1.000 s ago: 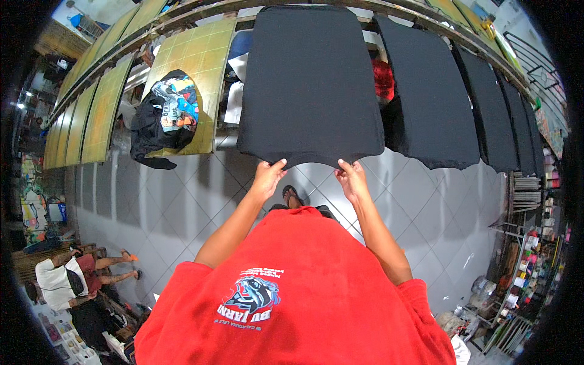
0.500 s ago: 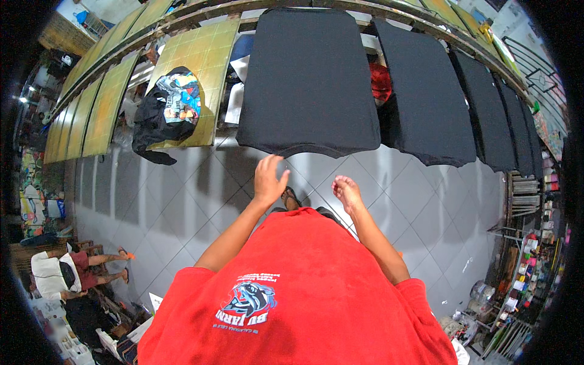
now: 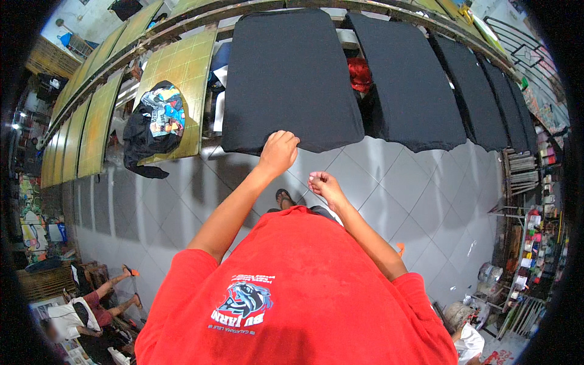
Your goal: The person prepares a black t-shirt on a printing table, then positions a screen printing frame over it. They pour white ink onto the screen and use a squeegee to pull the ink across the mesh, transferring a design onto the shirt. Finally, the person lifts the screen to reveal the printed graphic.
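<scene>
A black T-shirt (image 3: 289, 79) lies stretched flat over a long board straight ahead of me. My left hand (image 3: 280, 151) is at its near edge, with the fingers curled down and closed on the black fabric. Just to the right and nearer to me, my right hand (image 3: 326, 187) hovers over the floor, apart from the fabric. Its fingers are curled together, and nothing shows in them. More black garments (image 3: 407, 82) cover the boards to the right.
A crumpled black garment with a colourful print (image 3: 163, 115) lies on a yellowish board (image 3: 193, 67) at the left. Red cloth (image 3: 359, 74) shows between two boards. Shelves of containers (image 3: 535, 243) stand at the right. Another person (image 3: 76, 319) is at the lower left.
My left hand has moved forward to the T-shirt's near edge and its fingers have closed. My right hand has moved left and its fingers have turned inward. The view has shifted slightly.
</scene>
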The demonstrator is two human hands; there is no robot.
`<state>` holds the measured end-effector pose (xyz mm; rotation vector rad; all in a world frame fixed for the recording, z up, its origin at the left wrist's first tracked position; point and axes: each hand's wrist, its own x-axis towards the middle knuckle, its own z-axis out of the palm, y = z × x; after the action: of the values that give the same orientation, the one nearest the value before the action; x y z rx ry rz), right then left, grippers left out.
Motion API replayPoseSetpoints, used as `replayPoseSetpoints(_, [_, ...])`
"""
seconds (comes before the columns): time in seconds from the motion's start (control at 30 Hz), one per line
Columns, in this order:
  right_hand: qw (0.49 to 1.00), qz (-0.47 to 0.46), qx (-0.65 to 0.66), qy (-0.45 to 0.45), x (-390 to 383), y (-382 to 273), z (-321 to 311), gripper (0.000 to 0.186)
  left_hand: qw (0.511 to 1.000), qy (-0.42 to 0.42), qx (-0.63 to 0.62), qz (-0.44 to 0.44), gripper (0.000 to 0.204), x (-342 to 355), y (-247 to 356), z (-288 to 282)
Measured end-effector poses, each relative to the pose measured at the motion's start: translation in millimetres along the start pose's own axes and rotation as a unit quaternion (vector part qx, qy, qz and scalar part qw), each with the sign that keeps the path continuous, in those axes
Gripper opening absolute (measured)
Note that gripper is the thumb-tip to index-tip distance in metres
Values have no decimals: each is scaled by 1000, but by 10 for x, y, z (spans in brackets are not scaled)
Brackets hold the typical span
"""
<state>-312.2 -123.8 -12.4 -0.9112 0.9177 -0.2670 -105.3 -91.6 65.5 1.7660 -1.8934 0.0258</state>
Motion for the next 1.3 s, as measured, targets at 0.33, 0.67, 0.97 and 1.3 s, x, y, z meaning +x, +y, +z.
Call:
replayPoseSetpoints(0.33, [993, -87, 73, -8, 157, -376, 302, 34, 1000, -2, -23, -12, 12, 17, -68, 47])
replayPoseSetpoints(0.67, [992, -105, 56, 44, 257, -625, 633, 32, 992, -14, -97, -84, 14, 71, -123, -4])
replayPoseSetpoints(0.97, [985, -145, 34, 87, 357, -472, 600, 30, 985, -42, -141, -95, 16, 82, -109, -78])
replayPoseSetpoints(1.3, [981, -172, 4, 86, 306, -555, 701, 44, 965, -81, -204, -143, 21, 225, -181, -156])
